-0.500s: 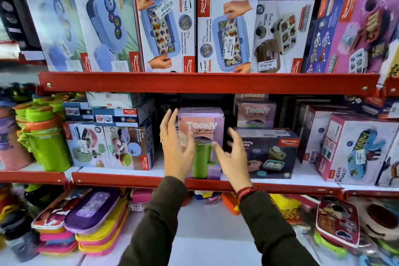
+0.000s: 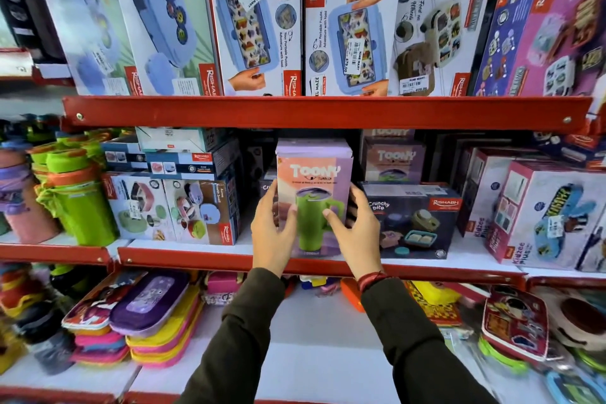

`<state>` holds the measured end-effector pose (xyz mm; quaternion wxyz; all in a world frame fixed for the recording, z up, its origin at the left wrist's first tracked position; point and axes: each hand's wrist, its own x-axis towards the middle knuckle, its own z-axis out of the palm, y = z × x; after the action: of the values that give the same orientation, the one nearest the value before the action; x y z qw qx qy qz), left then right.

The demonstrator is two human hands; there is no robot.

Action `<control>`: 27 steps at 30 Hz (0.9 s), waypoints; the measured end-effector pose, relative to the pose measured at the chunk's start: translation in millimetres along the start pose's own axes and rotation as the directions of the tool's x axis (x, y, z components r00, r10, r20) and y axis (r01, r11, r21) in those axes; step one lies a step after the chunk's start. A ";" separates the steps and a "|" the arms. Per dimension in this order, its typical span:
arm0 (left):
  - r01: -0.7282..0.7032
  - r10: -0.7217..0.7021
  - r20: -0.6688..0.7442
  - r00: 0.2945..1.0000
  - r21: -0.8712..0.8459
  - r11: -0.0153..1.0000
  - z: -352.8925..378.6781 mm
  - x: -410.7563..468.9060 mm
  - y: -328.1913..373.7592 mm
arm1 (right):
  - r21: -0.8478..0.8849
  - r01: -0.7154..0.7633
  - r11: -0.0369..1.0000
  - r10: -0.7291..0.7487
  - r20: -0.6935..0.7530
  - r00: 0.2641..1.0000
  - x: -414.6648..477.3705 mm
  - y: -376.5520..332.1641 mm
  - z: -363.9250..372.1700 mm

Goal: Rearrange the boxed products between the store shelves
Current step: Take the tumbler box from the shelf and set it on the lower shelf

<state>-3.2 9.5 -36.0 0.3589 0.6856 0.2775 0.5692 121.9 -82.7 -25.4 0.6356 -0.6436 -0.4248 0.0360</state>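
A shop: red shelves [image 2: 324, 111] packed with price-stickered boxed lunch boxes [image 2: 255, 23] and stacked pouches [image 2: 151, 302].

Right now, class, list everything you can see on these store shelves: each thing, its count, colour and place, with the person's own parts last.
Tall pink-and-lilac cardboard Toony tumbler box: one, middle shelf front, between both hands.
Second lilac Toony box: one, behind, to the right.
Dark Crunchy Bite lunchbox carton: one, middle shelf, right of the held box.
White Steel Maze boxes: two, top shelf centre.
Green plastic bottles: several, middle shelf left.
Flat colourful pouches: a stack, bottom shelf left.
Red metal shelf edge: under the top row.
Left hand: grip on the box's left side.
Right hand: grip on its right side, red wrist thread.
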 end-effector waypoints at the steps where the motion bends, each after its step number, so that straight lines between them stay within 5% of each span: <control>1: -0.034 0.034 -0.007 0.999 -0.016 0.999 -1.6 -1.5 2.7 | 0.004 0.035 0.999 -0.035 -0.007 0.999 -1.2 -2.5 -4.3; 8: -0.161 0.156 -0.080 0.985 -0.057 0.985 1.3 -40.1 20.0 | -0.009 0.210 0.978 -0.209 -0.109 0.972 -32.0 -3.9 -40.3; 17: -0.214 0.213 -0.052 0.976 -0.019 0.977 16.0 -124.4 -9.1 | 0.058 0.118 0.991 -0.104 -0.208 0.973 -109.6 54.0 -66.8; 22: -0.063 0.052 0.129 0.990 0.086 0.994 16.1 -174.2 -58.4 | -0.054 -0.003 0.999 -0.004 -0.146 0.989 -154.7 108.5 -70.9; 27: 0.151 -0.223 0.289 0.931 0.250 0.956 15.8 -207.1 -101.5 | -0.200 -0.165 0.966 0.166 -0.011 0.986 -180.4 159.0 -75.7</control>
<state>-25.8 -97.0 -239.9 0.3719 0.7735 0.3436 0.3811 131.1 -222.3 -235.2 0.5611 -0.7373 -0.3732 0.0479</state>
